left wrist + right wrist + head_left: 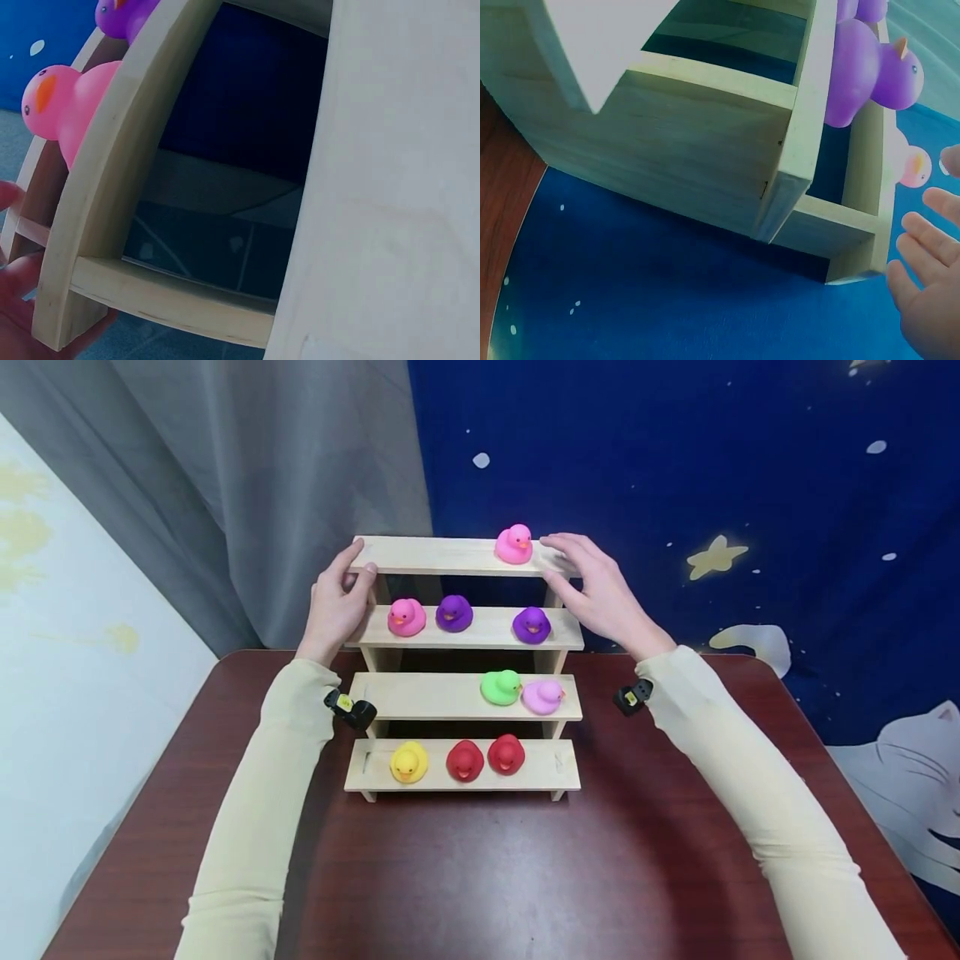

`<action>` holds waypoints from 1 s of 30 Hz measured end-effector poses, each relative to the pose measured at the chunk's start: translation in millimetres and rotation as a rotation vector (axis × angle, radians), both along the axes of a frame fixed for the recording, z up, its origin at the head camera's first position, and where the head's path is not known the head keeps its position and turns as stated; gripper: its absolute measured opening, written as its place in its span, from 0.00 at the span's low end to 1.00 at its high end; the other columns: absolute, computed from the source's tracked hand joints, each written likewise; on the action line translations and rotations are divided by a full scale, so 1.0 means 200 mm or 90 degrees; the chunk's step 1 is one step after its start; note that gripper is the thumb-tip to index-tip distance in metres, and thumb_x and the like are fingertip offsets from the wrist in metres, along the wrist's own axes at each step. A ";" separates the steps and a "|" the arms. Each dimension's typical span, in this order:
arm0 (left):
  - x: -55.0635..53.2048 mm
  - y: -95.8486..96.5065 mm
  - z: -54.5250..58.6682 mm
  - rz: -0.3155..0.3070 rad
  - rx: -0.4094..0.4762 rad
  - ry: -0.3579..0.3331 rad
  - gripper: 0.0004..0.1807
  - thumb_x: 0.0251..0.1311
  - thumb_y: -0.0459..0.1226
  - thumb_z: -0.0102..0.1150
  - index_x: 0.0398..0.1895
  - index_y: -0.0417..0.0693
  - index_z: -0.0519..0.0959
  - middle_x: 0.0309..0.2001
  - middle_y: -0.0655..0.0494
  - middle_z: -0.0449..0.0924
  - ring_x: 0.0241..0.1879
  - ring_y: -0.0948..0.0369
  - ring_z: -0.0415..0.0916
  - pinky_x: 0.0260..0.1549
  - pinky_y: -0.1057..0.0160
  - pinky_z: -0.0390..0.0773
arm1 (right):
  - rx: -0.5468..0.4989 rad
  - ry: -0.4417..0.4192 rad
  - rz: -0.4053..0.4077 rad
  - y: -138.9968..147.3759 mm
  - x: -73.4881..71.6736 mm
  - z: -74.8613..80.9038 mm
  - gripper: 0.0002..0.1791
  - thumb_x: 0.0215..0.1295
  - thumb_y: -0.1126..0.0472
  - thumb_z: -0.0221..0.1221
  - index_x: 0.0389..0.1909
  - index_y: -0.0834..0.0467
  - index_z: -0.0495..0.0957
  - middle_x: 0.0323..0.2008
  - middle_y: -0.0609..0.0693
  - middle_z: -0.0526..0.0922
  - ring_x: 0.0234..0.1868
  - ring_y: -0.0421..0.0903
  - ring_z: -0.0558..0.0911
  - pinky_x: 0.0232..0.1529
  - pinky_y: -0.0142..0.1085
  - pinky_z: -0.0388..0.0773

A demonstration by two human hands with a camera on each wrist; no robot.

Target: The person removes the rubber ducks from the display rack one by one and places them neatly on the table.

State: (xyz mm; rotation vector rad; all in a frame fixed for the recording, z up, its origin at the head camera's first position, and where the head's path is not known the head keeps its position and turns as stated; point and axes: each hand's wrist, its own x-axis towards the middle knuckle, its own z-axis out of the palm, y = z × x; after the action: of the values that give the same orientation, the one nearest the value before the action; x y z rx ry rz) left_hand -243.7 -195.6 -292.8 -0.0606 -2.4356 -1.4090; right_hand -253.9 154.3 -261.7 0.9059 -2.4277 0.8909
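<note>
A four-tier wooden display shelf [431,697] holds small rubber ducks. My left hand [335,606] grips the left end of its top board [427,557], the forefinger at the back edge and thumb at the front. Over the right end of that board hovers my right hand [600,589], its fingers extended and holding nothing. Between the hands, nearer the right one, a pink duck [513,545] sits on the top board. One tier down are another pink duck [406,617] and two purple ducks, one [454,613] beside it and one [532,626] farther right.
A green duck [501,687] and a pale pink duck [543,697] stand on the third tier. The lowest carries a yellow duck [408,762] and two red ducks [465,761]. Behind the dark wooden table [465,877] hang grey [285,468] and blue [600,452] curtains.
</note>
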 end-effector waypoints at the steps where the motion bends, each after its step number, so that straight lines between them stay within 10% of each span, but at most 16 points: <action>1: 0.00 0.00 0.00 -0.002 0.007 -0.002 0.28 0.70 0.49 0.49 0.73 0.61 0.63 0.26 0.49 0.74 0.19 0.65 0.66 0.22 0.65 0.63 | -0.007 -0.003 0.004 -0.01 -0.01 0.01 0.23 0.70 0.58 0.56 0.64 0.61 0.71 0.62 0.57 0.71 0.64 0.49 0.69 0.64 0.39 0.63; 11: 0.00 -0.02 0.01 -0.014 0.062 -0.027 0.26 0.70 0.48 0.50 0.70 0.61 0.67 0.22 0.59 0.67 0.25 0.63 0.65 0.23 0.67 0.62 | -0.062 -0.059 -0.020 -0.08 -0.06 0.06 0.23 0.70 0.57 0.58 0.64 0.58 0.72 0.61 0.52 0.74 0.63 0.44 0.69 0.64 0.35 0.61; 15: 0.01 -0.04 0.03 -0.026 0.092 -0.063 0.24 0.72 0.49 0.46 0.70 0.64 0.68 0.48 0.54 0.79 0.49 0.62 0.74 0.48 0.68 0.72 | -0.064 -0.052 -0.010 -0.12 -0.05 0.07 0.23 0.69 0.57 0.58 0.63 0.59 0.73 0.60 0.53 0.75 0.63 0.44 0.70 0.63 0.34 0.61; 18: 0.02 -0.05 0.04 -0.032 0.116 -0.087 0.23 0.72 0.50 0.45 0.69 0.66 0.68 0.68 0.53 0.65 0.63 0.58 0.66 0.61 0.56 0.67 | -0.059 -0.030 -0.012 -0.14 -0.06 0.08 0.23 0.69 0.58 0.58 0.63 0.60 0.73 0.59 0.54 0.75 0.62 0.45 0.71 0.63 0.33 0.62; 30: 0.00 -0.06 0.03 -0.045 0.177 -0.079 0.21 0.70 0.48 0.50 0.65 0.64 0.73 0.64 0.50 0.70 0.59 0.56 0.69 0.58 0.55 0.70 | -0.085 -0.065 -0.036 -0.18 -0.11 0.07 0.20 0.66 0.63 0.61 0.59 0.60 0.76 0.56 0.53 0.78 0.58 0.44 0.75 0.60 0.31 0.66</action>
State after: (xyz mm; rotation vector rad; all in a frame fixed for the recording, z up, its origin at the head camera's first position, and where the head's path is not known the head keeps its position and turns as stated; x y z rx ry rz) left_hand -242.9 -206.8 -287.6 0.0066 -2.3275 -1.8190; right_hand -275.4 118.8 -247.1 0.7567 -2.4307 1.0882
